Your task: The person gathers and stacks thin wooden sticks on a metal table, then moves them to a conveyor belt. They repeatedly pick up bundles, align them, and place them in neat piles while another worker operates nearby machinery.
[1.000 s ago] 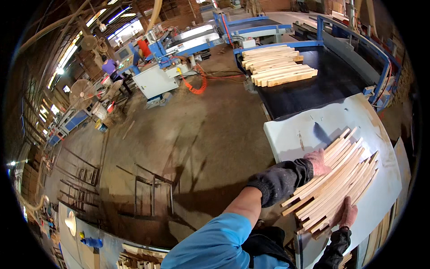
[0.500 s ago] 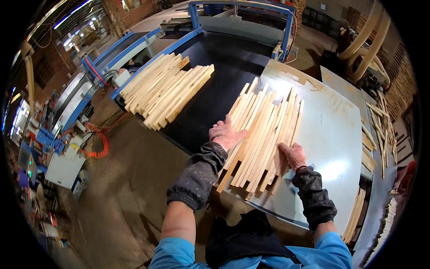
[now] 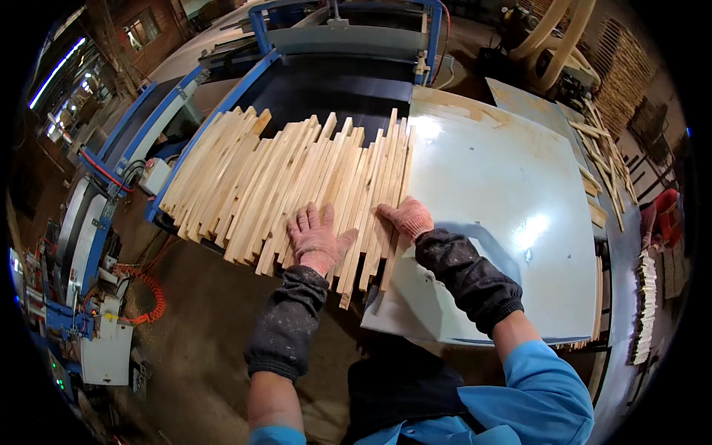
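Many pale wooden strips (image 3: 297, 170) lie side by side in one wide row, their ends uneven. Most of the row rests on the black conveyor belt (image 3: 326, 81); its right end is at the edge of a pale metal sheet table (image 3: 497, 178). My left hand (image 3: 317, 239), in a pink glove, lies on top of the strips near their close ends, fingers spread. My right hand (image 3: 406, 217), gloved alike, is closed at the right edge of the row, thumb over the outermost strips. Some of its fingers are hidden.
A blue machine frame (image 3: 259, 30) spans the belt at the far end. On the left stand another blue-edged conveyor (image 3: 137, 122) and a coiled orange hose (image 3: 152, 297). Loose wood strips (image 3: 604, 159) and thick tan ducts (image 3: 560, 44) are at the right. A person in red (image 3: 660, 215) is at the right edge.
Both hands have moved left with the nearer batch of strips, off the metal table toward the belt. It now lies against the other batch. My view has shifted too.
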A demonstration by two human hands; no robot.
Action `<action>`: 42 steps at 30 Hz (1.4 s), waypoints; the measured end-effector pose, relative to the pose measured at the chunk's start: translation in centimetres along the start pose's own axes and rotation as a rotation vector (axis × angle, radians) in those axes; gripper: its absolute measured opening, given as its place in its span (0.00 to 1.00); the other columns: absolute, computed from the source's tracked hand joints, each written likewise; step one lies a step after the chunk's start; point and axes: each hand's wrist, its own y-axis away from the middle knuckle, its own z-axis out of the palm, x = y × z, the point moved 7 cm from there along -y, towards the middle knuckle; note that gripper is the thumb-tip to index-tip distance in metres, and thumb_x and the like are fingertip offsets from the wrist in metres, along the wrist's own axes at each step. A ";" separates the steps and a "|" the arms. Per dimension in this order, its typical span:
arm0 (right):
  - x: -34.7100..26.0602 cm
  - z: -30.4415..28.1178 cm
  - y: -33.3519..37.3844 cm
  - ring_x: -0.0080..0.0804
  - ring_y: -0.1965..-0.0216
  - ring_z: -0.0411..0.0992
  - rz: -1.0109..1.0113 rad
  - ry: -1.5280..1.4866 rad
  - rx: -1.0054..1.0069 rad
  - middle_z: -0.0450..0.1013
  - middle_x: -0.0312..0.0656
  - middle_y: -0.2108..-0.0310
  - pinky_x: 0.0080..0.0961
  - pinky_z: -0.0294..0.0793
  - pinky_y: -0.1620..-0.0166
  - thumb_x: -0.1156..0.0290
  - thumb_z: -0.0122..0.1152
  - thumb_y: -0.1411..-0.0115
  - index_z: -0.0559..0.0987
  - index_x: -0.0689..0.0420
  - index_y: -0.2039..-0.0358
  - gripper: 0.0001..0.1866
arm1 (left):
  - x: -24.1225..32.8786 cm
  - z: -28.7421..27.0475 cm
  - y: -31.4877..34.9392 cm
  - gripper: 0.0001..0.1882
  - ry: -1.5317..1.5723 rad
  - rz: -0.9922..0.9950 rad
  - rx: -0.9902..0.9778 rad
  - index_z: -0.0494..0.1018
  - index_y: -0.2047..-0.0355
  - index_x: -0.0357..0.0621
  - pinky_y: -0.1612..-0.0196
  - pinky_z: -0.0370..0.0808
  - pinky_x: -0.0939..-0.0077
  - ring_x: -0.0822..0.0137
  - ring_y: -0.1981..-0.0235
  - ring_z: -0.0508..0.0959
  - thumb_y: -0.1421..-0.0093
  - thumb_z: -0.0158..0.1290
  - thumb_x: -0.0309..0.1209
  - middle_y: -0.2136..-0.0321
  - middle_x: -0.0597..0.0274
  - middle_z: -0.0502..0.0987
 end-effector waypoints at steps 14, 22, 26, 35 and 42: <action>0.8 1.3 -3.0 0.54 0.52 0.83 0.037 -0.159 -0.072 0.82 0.62 0.55 0.40 0.81 0.47 0.43 0.76 0.47 0.76 0.72 0.47 0.43 | 6.2 2.7 -1.0 0.40 -0.049 0.345 -0.032 0.49 0.19 0.63 0.22 0.33 0.34 0.44 0.19 0.45 0.26 0.37 0.62 0.19 0.49 0.48; -1.9 -1.1 -2.9 0.62 0.46 0.80 0.156 -0.082 -0.112 0.80 0.68 0.52 0.46 0.80 0.43 0.53 0.69 0.41 0.61 0.72 0.34 0.46 | 5.9 3.4 -1.9 0.36 -0.130 0.346 0.020 0.53 0.20 0.63 0.21 0.34 0.36 0.46 0.19 0.48 0.24 0.38 0.58 0.19 0.52 0.50; -2.2 -4.2 -1.4 0.64 0.50 0.81 0.120 -0.057 -0.080 0.80 0.70 0.54 0.51 0.80 0.45 0.58 0.66 0.43 0.58 0.72 0.33 0.45 | 5.4 3.7 -1.8 0.38 -0.135 0.329 0.027 0.55 0.21 0.61 0.21 0.35 0.36 0.44 0.20 0.49 0.26 0.41 0.58 0.20 0.51 0.51; 2.1 -6.7 4.4 0.64 0.53 0.81 0.110 0.174 -0.048 0.81 0.65 0.57 0.51 0.79 0.47 0.56 0.65 0.45 0.64 0.65 0.32 0.44 | 4.5 3.6 -1.6 0.39 -0.016 0.384 0.092 0.61 0.23 0.57 0.22 0.37 0.36 0.42 0.22 0.53 0.29 0.46 0.59 0.22 0.45 0.56; -3.1 -7.7 4.6 0.55 0.36 0.72 -0.125 0.391 0.213 0.74 0.59 0.38 0.47 0.73 0.34 0.55 0.69 0.41 0.63 0.61 0.25 0.47 | -7.8 -3.3 4.5 0.34 0.474 0.351 0.432 0.72 0.31 0.45 0.25 0.56 0.43 0.40 0.29 0.67 0.35 0.61 0.45 0.31 0.42 0.70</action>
